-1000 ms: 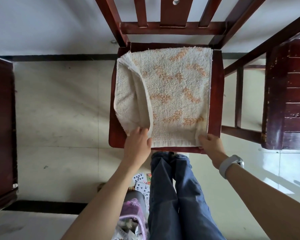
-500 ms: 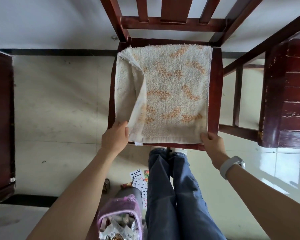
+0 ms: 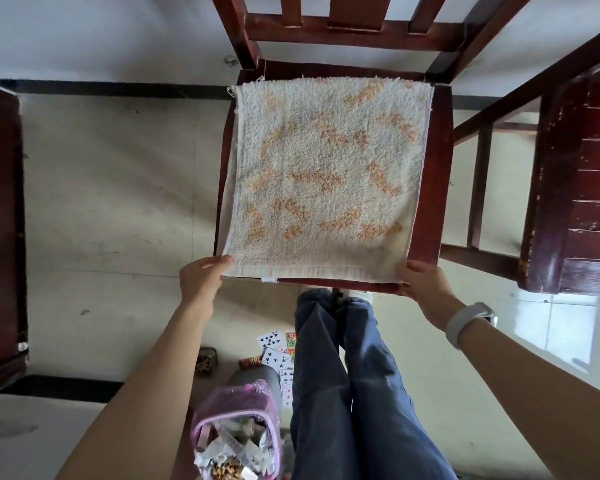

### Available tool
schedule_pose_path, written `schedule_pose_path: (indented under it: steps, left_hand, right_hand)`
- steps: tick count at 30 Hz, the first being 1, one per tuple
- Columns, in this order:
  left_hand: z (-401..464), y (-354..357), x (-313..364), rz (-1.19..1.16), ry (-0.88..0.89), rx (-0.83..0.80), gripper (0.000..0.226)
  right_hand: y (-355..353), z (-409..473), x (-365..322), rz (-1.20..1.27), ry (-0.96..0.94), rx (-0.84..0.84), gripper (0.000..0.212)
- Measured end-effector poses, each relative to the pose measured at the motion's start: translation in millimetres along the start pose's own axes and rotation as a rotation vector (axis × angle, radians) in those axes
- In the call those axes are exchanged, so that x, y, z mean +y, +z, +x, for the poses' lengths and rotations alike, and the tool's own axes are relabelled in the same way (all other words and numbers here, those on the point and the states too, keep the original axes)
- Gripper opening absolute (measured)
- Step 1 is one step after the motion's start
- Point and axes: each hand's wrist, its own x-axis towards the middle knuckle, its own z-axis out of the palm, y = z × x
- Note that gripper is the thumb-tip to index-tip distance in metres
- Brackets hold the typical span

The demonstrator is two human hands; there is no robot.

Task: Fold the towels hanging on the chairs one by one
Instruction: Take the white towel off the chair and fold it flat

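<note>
A cream towel with orange marks [image 3: 326, 174] lies flat across the seat of a dark red wooden chair [image 3: 430, 188], covering almost the whole seat. My left hand [image 3: 201, 278] pinches the towel's near left corner at the seat's front edge. My right hand [image 3: 426, 282], with a white band on the wrist, grips the near right corner. The towel's left edge hangs slightly over the seat's side.
A second dark wooden chair [image 3: 575, 181] stands at the right, and dark furniture [image 3: 0, 237] at the left. On the tiled floor below lie playing cards [image 3: 274, 348] and a pink bag of scraps [image 3: 236, 434]. My legs in blue jeans [image 3: 343, 375] stand before the chair.
My left hand drew the folded-over left flap outward and leftward, so the towel went from partly doubled to lying flat. My right hand kept its hold on the right corner.
</note>
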Motion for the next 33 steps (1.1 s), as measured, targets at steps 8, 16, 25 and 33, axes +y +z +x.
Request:
schedule_pose_path:
  steps: [8,16,25,33]
  left_hand:
    - [-30,-18,18,-0.130,0.035,-0.096,0.019]
    - [-101,-47,79,-0.318,0.046,-0.115,0.004]
    - [-181,-76,173,-0.395,0.199,-0.172,0.014]
    - [-205,-92,196,-0.433,0.174,-0.290,0.005]
  right_hand:
    - [-13,-29,-22,0.159,-0.061,0.042,0.016]
    - [-37,-102,-88,0.341,-0.169,0.131,0.019]
    - [-66,-186,-177,0.399,-0.312,0.096,0.014]
    - [-94,-217,-195,0.423,-0.400,0.025,0.015]
